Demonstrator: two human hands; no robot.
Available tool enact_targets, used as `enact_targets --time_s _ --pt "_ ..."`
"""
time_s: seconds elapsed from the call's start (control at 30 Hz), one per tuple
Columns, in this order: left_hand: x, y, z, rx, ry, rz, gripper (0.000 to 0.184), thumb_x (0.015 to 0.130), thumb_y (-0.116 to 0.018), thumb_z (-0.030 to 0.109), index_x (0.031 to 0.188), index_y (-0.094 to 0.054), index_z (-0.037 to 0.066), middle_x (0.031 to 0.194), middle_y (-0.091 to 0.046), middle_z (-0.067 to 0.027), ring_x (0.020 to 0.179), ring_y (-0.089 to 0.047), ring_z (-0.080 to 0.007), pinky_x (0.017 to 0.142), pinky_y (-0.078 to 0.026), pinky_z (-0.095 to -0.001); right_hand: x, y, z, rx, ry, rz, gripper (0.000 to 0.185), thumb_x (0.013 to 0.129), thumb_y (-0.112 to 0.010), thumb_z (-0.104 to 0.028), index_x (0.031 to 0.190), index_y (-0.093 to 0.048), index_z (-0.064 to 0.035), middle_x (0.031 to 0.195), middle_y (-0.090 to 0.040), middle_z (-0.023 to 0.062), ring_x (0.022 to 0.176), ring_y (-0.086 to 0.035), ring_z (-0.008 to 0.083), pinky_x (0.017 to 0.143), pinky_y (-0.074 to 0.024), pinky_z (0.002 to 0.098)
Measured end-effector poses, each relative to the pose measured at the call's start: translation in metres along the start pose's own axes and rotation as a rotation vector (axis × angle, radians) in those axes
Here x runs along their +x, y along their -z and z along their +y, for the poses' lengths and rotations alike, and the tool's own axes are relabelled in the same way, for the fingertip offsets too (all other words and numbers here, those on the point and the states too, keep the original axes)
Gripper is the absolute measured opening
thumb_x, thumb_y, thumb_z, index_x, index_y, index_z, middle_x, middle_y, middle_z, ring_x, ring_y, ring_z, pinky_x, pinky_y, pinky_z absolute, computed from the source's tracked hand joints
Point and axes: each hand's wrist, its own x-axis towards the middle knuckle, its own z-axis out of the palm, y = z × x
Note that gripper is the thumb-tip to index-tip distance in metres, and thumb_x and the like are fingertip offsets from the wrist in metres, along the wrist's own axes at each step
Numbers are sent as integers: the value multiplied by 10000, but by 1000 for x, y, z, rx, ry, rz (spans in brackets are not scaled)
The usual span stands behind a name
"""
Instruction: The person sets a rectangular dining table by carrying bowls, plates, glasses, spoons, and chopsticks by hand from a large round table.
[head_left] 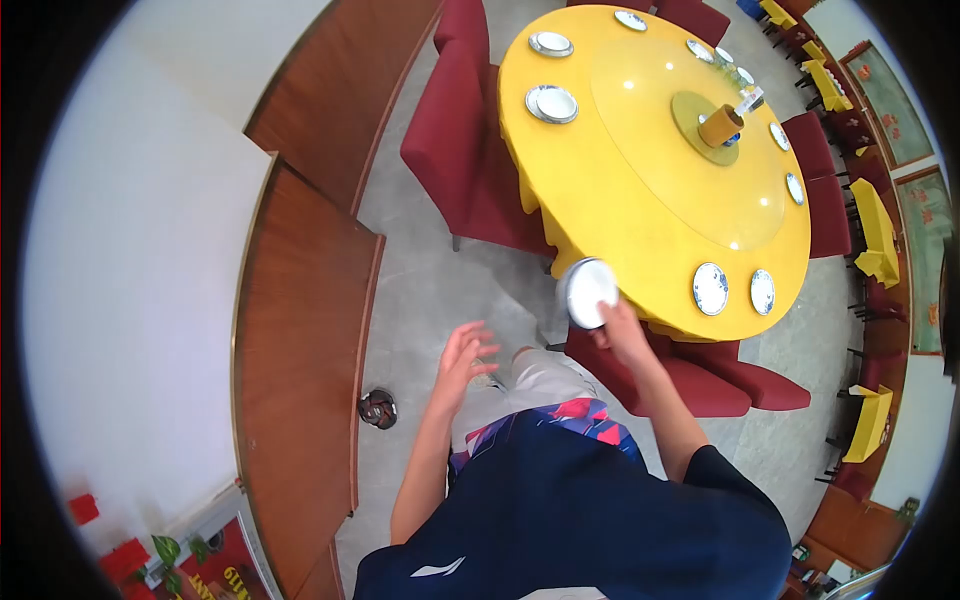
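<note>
Beside the near left edge of the yellow-covered counter (pixel 650 205), the white dish (pixel 586 290) is in the grip of the right hand (pixel 622 332). Dish lies beyond that hand and slightly to its left, its pale face toward the camera, a dark band along the rim. Grip: right hand pinches the near right part of the rim, thumb over the face; remaining fingers partly hidden. Motion blur here; cannot tell whether it is 1 dish or a small stack, nor whether it touches the cloth.

Left hand (pixel 463 362): fingers parted and loosely curved, blurred at the tips, held above the grey floor (pixel 420 290). Position: nearer the camera than the dish, to its left, apart from it.

Nearest set pieces: 2 patterned plates, 1 left (pixel 711 289) and 1 right (pixel 763 292), lying to the right of the held dish near the counter's edge. Further off, a brown container (pixel 721 126) stands on a round mat (pixel 688 128). Red chairs (pixel 655 378) sit close against the counter, just past the right hand.
</note>
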Motion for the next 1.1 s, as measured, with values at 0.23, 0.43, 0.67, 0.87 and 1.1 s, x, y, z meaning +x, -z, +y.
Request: enact_targets --time_s 0.23,0.43,0.67,0.87,1.1 --pt "62 36 52 -245 -77 -165 551 976 -548 232 1473 -367 76 1379 -490 -153 1234 -532 -233 1002 -471 -354 -3 -172 -25 -410 148 -204 248 990 -485 -205 1042 -497 37 597 -584 101 441 -577 170 423 -451 317" --pt "130 94 94 -352 52 21 503 917 -521 73 1410 -440 23 1305 -561 -157 1208 -556 -265 1027 -457 -382 71 -232 -65 -442 140 -259 259 973 -533 -208 1078 -496 26 608 -605 100 437 -577 157 428 -439 305" --pt "252 146 185 -317 115 2 530 851 -535 122 1361 -473 -10 1256 -590 -177 1180 -572 -297 1022 -457 -410 176 -294 -129 -295 297 -179 333 912 -647 -265 1027 -475 -5 576 -597 136 460 -583 227 444 -417 358" --pt "359 156 269 -281 253 -174 521 843 -550 133 1342 -484 -1 1229 -605 -179 1141 -597 -308 994 -481 -419 243 -328 -194 -226 304 -55 372 918 -668 -280 1031 -425 -22 634 -615 111 510 -578 160 470 -427 311" --pt "484 137 319 -181 473 -526 516 817 -551 45 1326 -491 -11 1195 -624 -200 1100 -624 -313 970 -504 -419 300 -358 -244 -142 313 337 369 874 -716 -244 946 -439 -12 656 -617 149 582 -656 229 531 -493 344"
